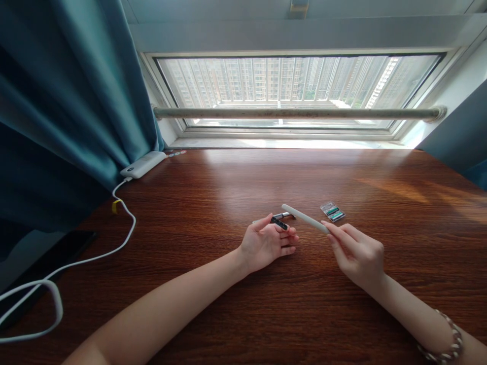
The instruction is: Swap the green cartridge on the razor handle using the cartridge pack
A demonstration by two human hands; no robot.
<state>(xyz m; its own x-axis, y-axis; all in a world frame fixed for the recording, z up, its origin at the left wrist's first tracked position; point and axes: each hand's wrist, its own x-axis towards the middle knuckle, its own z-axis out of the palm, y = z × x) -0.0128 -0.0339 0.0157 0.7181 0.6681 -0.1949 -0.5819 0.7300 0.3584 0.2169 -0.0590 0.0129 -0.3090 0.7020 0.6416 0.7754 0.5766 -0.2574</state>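
1. Near the middle of the desk (pixel 228 192), your left hand (pixel 266 243) lies palm up on the wood, fingers loosely curled, its grip around a small dark cartridge (pixel 279 222) that rests on the fingertips.
2. Just beyond that hand, a short metal piece (pixel 286 215) shows past the cartridge; you cannot tell whether the two are joined.
3. Your right hand (pixel 355 253) hovers just to the right, its grip pinched narrow on the near end of a slim white stick (pixel 304 218), thumb and forefinger closed on it.
4. That stick slants up and to the left, its free tip hanging above the left fingertips, close to the metal piece but apart from it.
5. Farther right of the stick, a small clear packet (pixel 332 211) with green contents lies flat on the desk, untouched.
6. On your right wrist sits a beaded bracelet (pixel 445 344).
7. At the far left, a white power bank (pixel 143 164) rests by the teal curtain (pixel 68 101), and its white cable (pixel 125 238) loops toward you along the left edge.
8. Beyond the desk, a window (pixel 297 86) lets in daylight.
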